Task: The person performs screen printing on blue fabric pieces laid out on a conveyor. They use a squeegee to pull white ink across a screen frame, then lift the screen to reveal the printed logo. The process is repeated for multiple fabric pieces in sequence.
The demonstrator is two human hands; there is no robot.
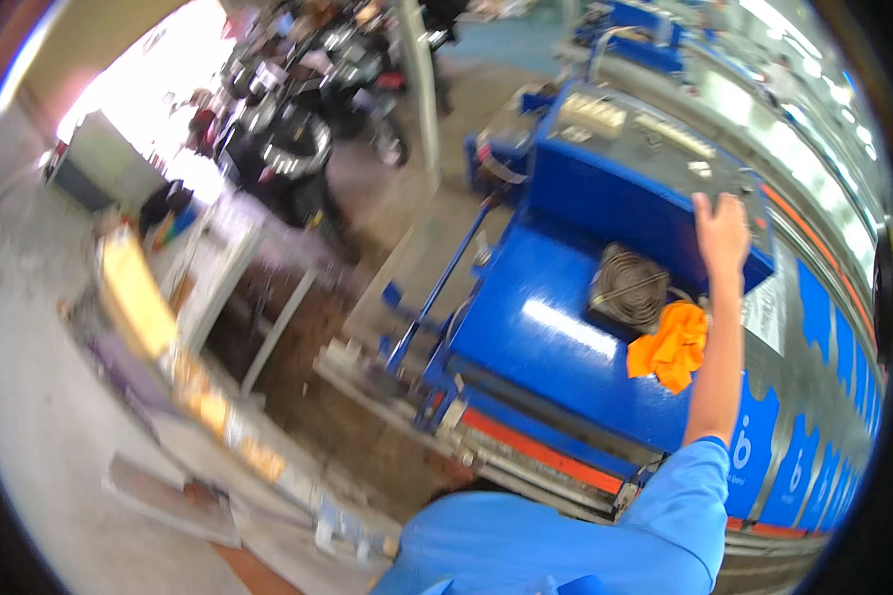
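My right hand (724, 236) reaches out over the blue machine (556, 297), at the near edge of its raised grey panel (655, 139). Its fingers are apart, and I see nothing in them. Below that hand, a crumpled orange cloth (673, 349) lies on the blue cover beside a square fan with a round grille (629, 288). At the lower left, my left hand (204, 493) is blurred and partly hidden. It grips a flat grey board-like piece (159, 496), whose exact kind I cannot make out.
Blue printed sheets (794, 476) line the long machine bed on the right. A narrow ledge with yellow pieces (139, 293) runs along the left, near a white table frame (223, 288). Parked motorbikes (288, 149) and a pale post (422, 94) stand farther back.
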